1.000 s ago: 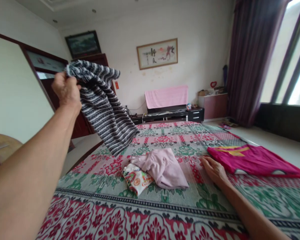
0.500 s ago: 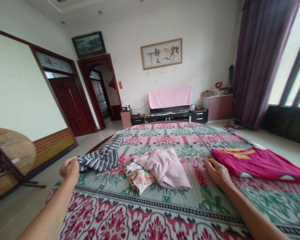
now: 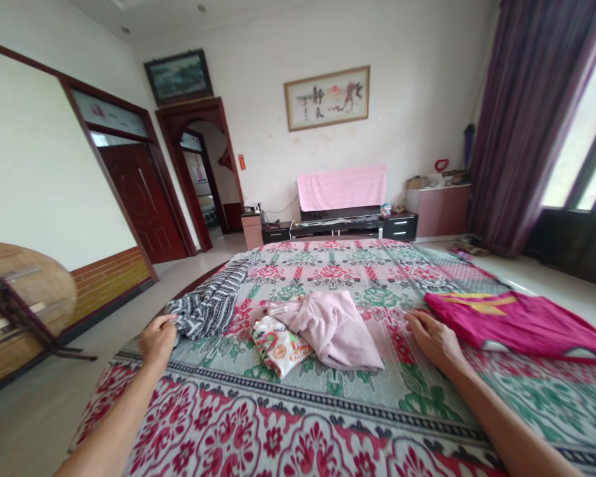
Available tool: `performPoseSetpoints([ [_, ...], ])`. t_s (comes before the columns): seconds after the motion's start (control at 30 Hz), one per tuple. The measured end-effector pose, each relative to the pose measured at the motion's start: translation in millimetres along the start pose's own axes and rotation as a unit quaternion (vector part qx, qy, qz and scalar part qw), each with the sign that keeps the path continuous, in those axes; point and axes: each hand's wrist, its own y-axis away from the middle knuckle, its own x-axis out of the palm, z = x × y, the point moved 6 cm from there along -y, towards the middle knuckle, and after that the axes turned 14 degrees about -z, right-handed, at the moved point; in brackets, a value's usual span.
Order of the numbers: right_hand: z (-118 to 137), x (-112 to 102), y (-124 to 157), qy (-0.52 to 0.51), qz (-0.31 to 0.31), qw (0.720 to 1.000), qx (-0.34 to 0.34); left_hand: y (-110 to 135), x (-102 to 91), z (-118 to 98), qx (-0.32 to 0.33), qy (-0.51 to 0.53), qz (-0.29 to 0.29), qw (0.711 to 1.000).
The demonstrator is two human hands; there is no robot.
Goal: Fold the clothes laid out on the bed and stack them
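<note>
My left hand (image 3: 157,338) is closed at the near left end of a black-and-white patterned garment (image 3: 209,303), gripping its edge. That garment lies bunched along the left side of the bed. My right hand (image 3: 434,336) hovers low over or rests on the flowered bedspread (image 3: 273,437); which of the two I cannot tell. Its fingers are curled together, and no object shows in them. Just right of it, a magenta garment (image 3: 526,321) with a yellow patch lies spread flat. Between my hands, a pale pink garment (image 3: 335,331) partly overlaps a white printed cloth (image 3: 278,348).
Beyond the bed stands a low black TV cabinet (image 3: 400,228), with a pink cloth (image 3: 342,189) draped over the screen. A folded round wooden table (image 3: 24,291) leans at the left wall. A purple curtain (image 3: 526,126) hangs at the right.
My left hand has moved slightly right and inward with the edge of the patterned garment. My right hand stays in nearly the same place, its fingers a little more curled. The camera view has shifted slightly.
</note>
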Motion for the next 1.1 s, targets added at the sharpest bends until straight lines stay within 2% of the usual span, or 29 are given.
performPoseSetpoints([
  [0.07, 0.4, 0.3, 0.0, 0.007, 0.006, 1.000, 0.004, 20.0, 11.1, -35.8, 0.024, 0.006, 0.033, 0.999],
  [0.17, 0.4, -0.2, -0.3, 0.005, 0.004, 1.000, 0.002, 50.6, 27.0, -100.8, 0.110, 0.045, 0.101, 0.988],
  [0.2, 0.2, -0.5, -0.4, 0.003, 0.001, 1.000, 0.000, 62.0, 32.7, -122.0, 0.146, 0.064, 0.144, 0.977],
  [0.23, 0.0, -0.5, -0.4, 0.001, -0.001, 1.000, -0.004, 74.8, 38.2, -142.3, 0.191, 0.086, 0.199, 0.957],
  [0.3, -0.5, -0.5, -0.5, -0.003, -0.006, 1.000, -0.012, 101.6, 46.2, -173.9, 0.266, 0.117, 0.324, 0.900],
  [0.37, -1.5, 0.2, -0.6, -0.002, -0.008, 1.000, -0.019, 119.1, 47.9, -191.8, 0.304, 0.111, 0.386, 0.864],
  [0.43, -3.1, 1.3, -0.9, 0.007, -0.009, 1.000, -0.026, 123.6, 45.4, -202.1, 0.328, 0.073, 0.358, 0.871],
  [0.5, -5.3, 2.6, -1.1, 0.018, -0.008, 0.999, -0.028, 124.8, 39.7, -212.5, 0.371, 0.034, 0.284, 0.884],
  [0.57, -7.2, 3.2, -1.3, 0.023, -0.010, 0.999, -0.030, 131.0, 34.8, -224.0, 0.422, 0.019, 0.232, 0.876],
  [0.63, -7.7, 3.3, -0.8, 0.025, -0.016, 0.999, -0.036, 141.7, 33.6, -233.9, 0.460, 0.022, 0.221, 0.860],
  [0.73, -1.9, 4.3, 2.6, 0.021, -0.024, 0.998, -0.058, 158.9, 38.8, -240.8, 0.479, 0.021, 0.238, 0.845],
  [0.83, 19.2, 10.9, 12.4, -0.001, -0.004, 0.993, -0.117, 173.8, 48.7, -237.9, 0.467, 0.005, 0.255, 0.847],
  [0.93, 53.8, 19.8, 29.9, -0.032, 0.025, 0.977, -0.207, 184.6, 54.2, -232.1, 0.448, 0.007, 0.244, 0.860],
  [1.03, 90.8, 27.1, 53.7, -0.081, 0.052, 0.948, -0.304, 192.7, 49.8, -232.1, 0.447, 0.035, 0.210, 0.869],
  [1.1, 109.2, 32.6, 69.6, -0.103, 0.081, 0.930, -0.345, 201.1, 43.9, -237.8, 0.458, 0.073, 0.208, 0.861],
])
